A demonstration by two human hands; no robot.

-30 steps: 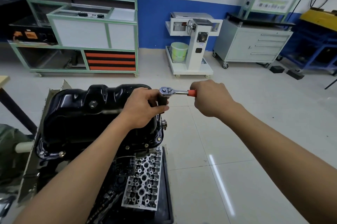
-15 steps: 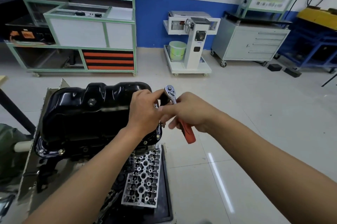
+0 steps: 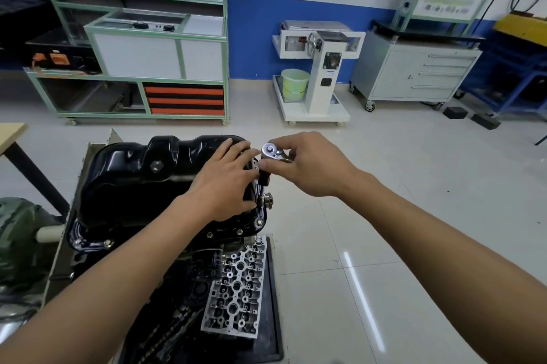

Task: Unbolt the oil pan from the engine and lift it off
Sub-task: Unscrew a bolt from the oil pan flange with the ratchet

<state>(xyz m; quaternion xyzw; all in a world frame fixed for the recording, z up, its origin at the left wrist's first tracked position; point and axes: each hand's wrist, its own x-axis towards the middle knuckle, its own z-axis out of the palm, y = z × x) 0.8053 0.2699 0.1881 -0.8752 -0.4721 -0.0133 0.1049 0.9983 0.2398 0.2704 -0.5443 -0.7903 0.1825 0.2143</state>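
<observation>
The black oil pan (image 3: 130, 183) sits upside-up on the engine (image 3: 183, 280), with bolts (image 3: 260, 222) showing along its near flange. A chrome ratchet (image 3: 272, 152) stands with its black extension (image 3: 263, 183) running down to the pan's right edge. My right hand (image 3: 313, 168) grips the ratchet just behind its head, and the handle is hidden under the palm. Lying flat on the pan's right side, my left hand (image 3: 225, 180) has straight fingers whose tips reach the extension.
A bare aluminium cylinder head (image 3: 236, 289) lies on a black tray (image 3: 273, 304) below the pan. Cardboard (image 3: 74, 215) lines the left side. A wooden table corner (image 3: 11, 132) is at the left. Across the tiled floor stand a green-framed bench (image 3: 142, 67), a white stand (image 3: 319, 73) and a grey cabinet (image 3: 414, 73).
My right hand swung the ratchet handle from pointing right round toward me, then moved up to grip near the head. My left hand loosened from gripping the extension to lying flat on the pan.
</observation>
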